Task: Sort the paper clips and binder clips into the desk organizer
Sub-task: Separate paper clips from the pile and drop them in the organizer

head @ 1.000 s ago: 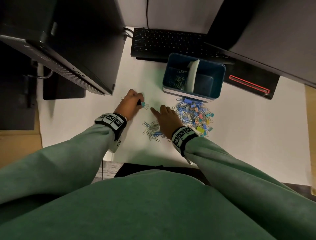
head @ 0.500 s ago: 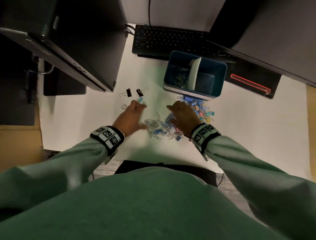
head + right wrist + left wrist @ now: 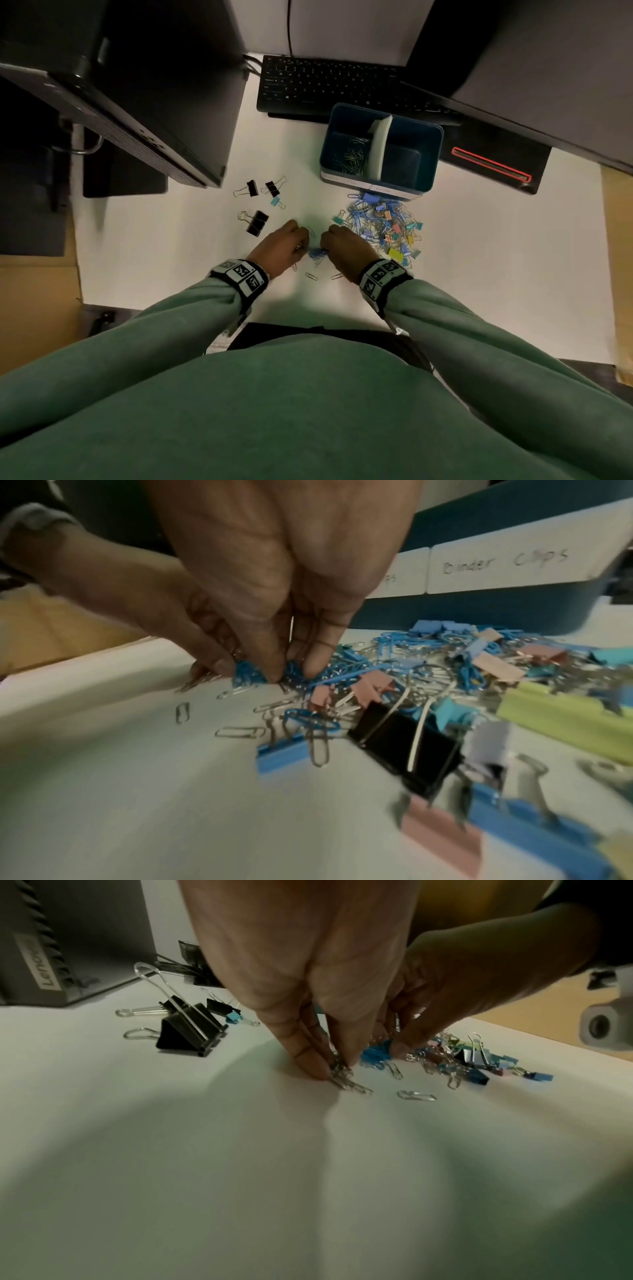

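Note:
A blue desk organizer [image 3: 435,154] stands behind a mixed pile of paper clips and coloured binder clips [image 3: 383,222]; its left compartment holds paper clips, and a front label reads "binder clips" [image 3: 503,561]. My two hands meet at the pile's near left edge. My left hand [image 3: 284,245] [image 3: 325,1066] pinches a bunch of silver paper clips [image 3: 342,1077] against the desk. My right hand [image 3: 346,250] [image 3: 274,672] pinches a bunch of blue paper clips [image 3: 250,673] [image 3: 317,253]. Three black binder clips [image 3: 255,222] and a small teal one [image 3: 276,202] lie apart at the left.
A black keyboard [image 3: 325,85] lies behind the organizer. A dark computer tower [image 3: 144,113] overhangs the left, and a monitor with its base [image 3: 493,164] stands at the right. A few loose paper clips [image 3: 311,276] lie near the desk's front edge.
Both hands have drawn together toward me and closed on paper clips at the pile's near edge. The scattered clips between them have been bunched up. The separated binder clips lie uncovered.

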Motion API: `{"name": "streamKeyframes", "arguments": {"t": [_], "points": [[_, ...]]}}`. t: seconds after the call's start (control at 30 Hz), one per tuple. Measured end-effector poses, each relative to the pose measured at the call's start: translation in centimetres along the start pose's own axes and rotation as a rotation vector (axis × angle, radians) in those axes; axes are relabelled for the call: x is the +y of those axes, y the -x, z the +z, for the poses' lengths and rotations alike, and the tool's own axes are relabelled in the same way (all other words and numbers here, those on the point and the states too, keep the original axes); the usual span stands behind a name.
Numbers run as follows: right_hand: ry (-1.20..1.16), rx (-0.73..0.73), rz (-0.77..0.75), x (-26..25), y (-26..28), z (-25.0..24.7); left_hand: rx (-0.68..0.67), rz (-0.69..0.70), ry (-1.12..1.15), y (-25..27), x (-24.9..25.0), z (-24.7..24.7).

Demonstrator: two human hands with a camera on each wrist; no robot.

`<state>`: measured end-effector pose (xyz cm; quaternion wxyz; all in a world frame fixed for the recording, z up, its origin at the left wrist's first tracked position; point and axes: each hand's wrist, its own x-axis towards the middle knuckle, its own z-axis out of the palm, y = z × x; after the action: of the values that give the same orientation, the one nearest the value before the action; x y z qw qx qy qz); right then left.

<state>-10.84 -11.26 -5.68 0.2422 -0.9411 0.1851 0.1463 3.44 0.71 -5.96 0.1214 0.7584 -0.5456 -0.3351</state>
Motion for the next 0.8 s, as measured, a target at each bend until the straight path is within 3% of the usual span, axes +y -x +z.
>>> {"name": "streamKeyframes", "arguments": {"t": [0.17,0.3,0.4,0.5,0.63,0.73,0.8], "points": [[-0.405,0.054,0.153,1.4,1.4,-2.7,-0.032,-0.036,0.186,0.3,-0.2,-1.7],[-0.603,0.144,0.180,2.3,3.0,-5.7,-0.025,-0.094,0.388,0.4,1.6,-4.5],[-0.788,0.346,0.182,2.2,3.0,-8.9,0.074,-0.087,0.537,-1.4,3.9,-7.5],[-0.948,0.542,0.193,1.9,1.2,-12.5,0.256,-0.041,0.626,-4.9,6.4,-10.3],[-0.873,0.698,0.278,2.7,-3.1,-14.9,0.353,-0.046,0.520,-9.5,8.2,-11.6],[-0.685,0.608,0.359,3.6,-4.4,-14.3,0.360,-0.043,0.371,-10.1,7.8,-11.1],[-0.537,0.613,0.327,3.8,-3.3,-13.1,0.390,-0.031,0.305,-8.2,7.0,-10.3]]}}
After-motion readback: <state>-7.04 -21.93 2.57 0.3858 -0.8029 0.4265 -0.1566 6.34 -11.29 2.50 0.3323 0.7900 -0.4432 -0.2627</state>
